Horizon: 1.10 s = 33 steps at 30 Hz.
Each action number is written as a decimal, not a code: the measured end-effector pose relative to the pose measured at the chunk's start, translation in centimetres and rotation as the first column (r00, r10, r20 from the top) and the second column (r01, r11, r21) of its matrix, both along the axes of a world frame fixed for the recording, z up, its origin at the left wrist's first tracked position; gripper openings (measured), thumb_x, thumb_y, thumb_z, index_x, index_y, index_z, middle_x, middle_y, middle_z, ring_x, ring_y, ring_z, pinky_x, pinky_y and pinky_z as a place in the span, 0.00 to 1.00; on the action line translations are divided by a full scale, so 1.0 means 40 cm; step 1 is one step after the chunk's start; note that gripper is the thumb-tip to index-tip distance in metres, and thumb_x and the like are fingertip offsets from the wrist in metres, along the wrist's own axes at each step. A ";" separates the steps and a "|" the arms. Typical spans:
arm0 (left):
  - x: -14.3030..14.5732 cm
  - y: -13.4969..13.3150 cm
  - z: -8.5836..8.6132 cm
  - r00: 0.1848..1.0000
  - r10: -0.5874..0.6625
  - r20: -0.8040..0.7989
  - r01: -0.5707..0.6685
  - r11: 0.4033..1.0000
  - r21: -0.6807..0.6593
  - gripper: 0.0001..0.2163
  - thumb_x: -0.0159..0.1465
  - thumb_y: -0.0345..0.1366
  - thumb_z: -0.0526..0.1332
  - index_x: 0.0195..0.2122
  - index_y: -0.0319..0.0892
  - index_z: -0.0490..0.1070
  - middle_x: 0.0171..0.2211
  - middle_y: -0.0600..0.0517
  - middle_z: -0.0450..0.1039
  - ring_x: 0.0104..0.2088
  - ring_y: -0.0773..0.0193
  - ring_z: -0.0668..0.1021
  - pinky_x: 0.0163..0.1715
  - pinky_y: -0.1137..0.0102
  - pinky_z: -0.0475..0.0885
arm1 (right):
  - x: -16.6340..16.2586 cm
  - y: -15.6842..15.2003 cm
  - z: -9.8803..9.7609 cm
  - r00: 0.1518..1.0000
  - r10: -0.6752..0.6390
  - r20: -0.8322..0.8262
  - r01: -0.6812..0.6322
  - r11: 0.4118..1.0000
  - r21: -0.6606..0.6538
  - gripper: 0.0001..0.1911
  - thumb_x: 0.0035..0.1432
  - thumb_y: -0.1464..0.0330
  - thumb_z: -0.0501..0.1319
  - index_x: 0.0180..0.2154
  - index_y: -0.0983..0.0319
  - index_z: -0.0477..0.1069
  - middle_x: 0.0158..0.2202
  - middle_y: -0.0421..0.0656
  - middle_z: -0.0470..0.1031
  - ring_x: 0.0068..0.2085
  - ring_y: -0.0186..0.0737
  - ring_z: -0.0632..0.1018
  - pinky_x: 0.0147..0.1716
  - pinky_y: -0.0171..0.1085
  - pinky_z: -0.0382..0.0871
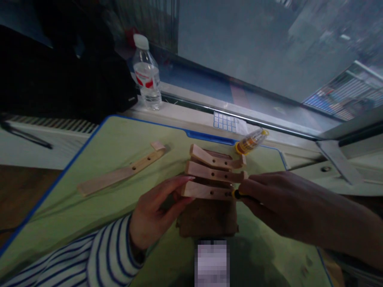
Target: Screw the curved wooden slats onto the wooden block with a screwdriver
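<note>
Three curved pale wooden slats with drilled holes stand in a row, forming a rack-like assembly. The front slat (206,191) is nearest me, then the middle slat (212,173) and the rear slat (215,159). My left hand (158,211) grips the front slat's left end. My right hand (284,203) is shut on a yellow-and-black screwdriver (237,194), mostly hidden in my fingers, at the slat's right end. A brown block (208,219) lies beneath the assembly. A loose drilled wooden slat (125,171) lies on the green cutting mat (119,139), left of my hands.
Beyond the mat's far edge, a water bottle (147,73) stands on the sill, and a glue bottle (250,142) lies near a gridded card (229,122). A black bag (68,71) sits far left, above a radiator (50,125). A window spans the back.
</note>
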<state>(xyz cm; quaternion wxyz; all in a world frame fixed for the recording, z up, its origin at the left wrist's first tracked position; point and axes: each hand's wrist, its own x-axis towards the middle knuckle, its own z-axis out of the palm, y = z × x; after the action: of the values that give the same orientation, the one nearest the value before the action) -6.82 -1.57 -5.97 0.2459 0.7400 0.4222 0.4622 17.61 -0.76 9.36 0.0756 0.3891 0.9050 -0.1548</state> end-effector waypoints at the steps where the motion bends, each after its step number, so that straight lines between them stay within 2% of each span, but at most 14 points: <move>1: 0.000 0.000 0.001 1.000 0.000 -0.002 0.000 1.000 -0.005 0.16 0.61 0.36 0.63 0.51 0.44 0.68 0.42 0.50 0.77 0.36 0.64 0.79 0.35 0.74 0.75 | 0.000 -0.001 0.001 1.000 -0.014 0.000 0.014 1.000 -0.002 0.10 0.61 0.75 0.52 0.41 0.63 0.69 0.35 0.46 0.77 0.31 0.35 0.75 0.28 0.34 0.63; 5: 0.001 0.000 0.004 1.000 0.005 -0.002 -0.005 1.000 -0.022 0.15 0.61 0.36 0.63 0.50 0.43 0.68 0.39 0.50 0.78 0.34 0.65 0.79 0.32 0.75 0.75 | -0.001 -0.002 -0.002 0.998 -0.056 -0.014 0.056 0.998 0.010 0.09 0.62 0.73 0.52 0.37 0.62 0.70 0.32 0.44 0.77 0.29 0.33 0.75 0.26 0.33 0.62; 12: -0.003 -0.002 -0.003 1.000 0.001 -0.027 -0.001 1.000 0.007 0.15 0.62 0.36 0.62 0.51 0.43 0.67 0.39 0.50 0.77 0.34 0.65 0.79 0.33 0.73 0.75 | 0.005 -0.007 -0.014 0.995 -0.086 -0.054 0.088 0.996 0.027 0.08 0.63 0.71 0.51 0.36 0.62 0.68 0.28 0.42 0.75 0.25 0.32 0.73 0.23 0.33 0.58; 21: -0.001 -0.002 0.000 1.000 0.010 -0.022 -0.009 0.999 0.039 0.16 0.63 0.37 0.62 0.51 0.45 0.66 0.40 0.50 0.77 0.34 0.66 0.79 0.33 0.74 0.76 | -0.001 -0.012 -0.016 0.981 -0.191 0.033 0.192 0.981 -0.025 0.07 0.64 0.67 0.50 0.37 0.56 0.66 0.23 0.34 0.71 0.21 0.31 0.70 0.20 0.35 0.50; 29: -0.002 -0.003 -0.002 1.000 -0.001 -0.019 0.001 1.000 0.021 0.16 0.63 0.37 0.62 0.51 0.45 0.66 0.39 0.51 0.76 0.33 0.66 0.78 0.32 0.74 0.75 | -0.011 -0.023 -0.026 0.958 -0.279 0.059 0.271 0.955 0.122 0.06 0.61 0.66 0.53 0.32 0.56 0.66 0.17 0.33 0.64 0.17 0.31 0.65 0.18 0.36 0.45; 33: 0.000 0.001 -0.006 1.000 0.010 -0.011 -0.009 1.000 0.026 0.15 0.63 0.37 0.61 0.51 0.43 0.67 0.37 0.51 0.76 0.33 0.67 0.78 0.33 0.74 0.75 | -0.017 -0.015 -0.028 0.948 -0.312 0.061 0.309 0.949 0.065 0.05 0.60 0.68 0.52 0.34 0.57 0.67 0.18 0.34 0.66 0.17 0.29 0.65 0.19 0.35 0.47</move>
<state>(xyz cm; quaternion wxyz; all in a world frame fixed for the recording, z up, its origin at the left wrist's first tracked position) -6.80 -1.54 -6.23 0.2318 0.7437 0.4211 0.4646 16.93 -1.35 8.23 0.0713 0.5337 0.8331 -0.1262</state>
